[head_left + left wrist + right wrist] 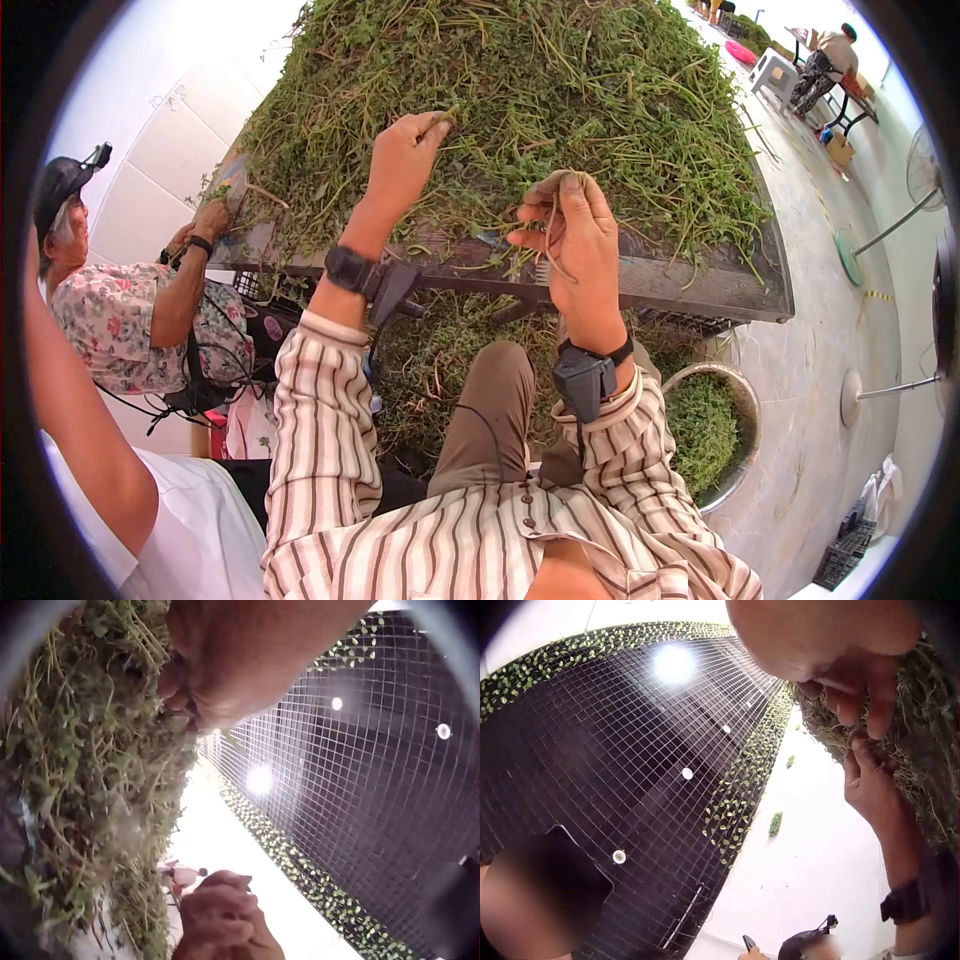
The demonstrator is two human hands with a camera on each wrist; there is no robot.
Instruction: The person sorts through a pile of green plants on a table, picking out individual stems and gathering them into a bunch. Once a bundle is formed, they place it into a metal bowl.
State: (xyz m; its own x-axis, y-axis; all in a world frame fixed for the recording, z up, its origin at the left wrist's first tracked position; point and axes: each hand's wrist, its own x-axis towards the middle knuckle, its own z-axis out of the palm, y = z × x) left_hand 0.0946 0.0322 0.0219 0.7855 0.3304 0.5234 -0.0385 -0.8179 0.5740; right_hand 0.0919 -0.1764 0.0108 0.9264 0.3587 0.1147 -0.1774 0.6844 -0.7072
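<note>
A large heap of green leafy stems (520, 80) covers a dark table. The left hand (402, 160) pinches a small bit of greenery between thumb and fingertips, above the heap's near side. To its right the right hand (578, 240) is raised near the table edge, its thumb and fingers bent together around a thin brownish stem (553, 240) that hangs down by the palm. In the left wrist view the left hand (232, 660) is beside the stems, with the right hand (225, 919) below. The right wrist view shows the right hand (832, 652) above the left hand (874, 784).
Another person (130, 290) works at the table's left side. A metal bowl of greens (752, 425) stands on the floor at the right. More stems (420, 370) lie under the table edge. Fans (850, 255), a stool (775, 72) and a distant person are at the right.
</note>
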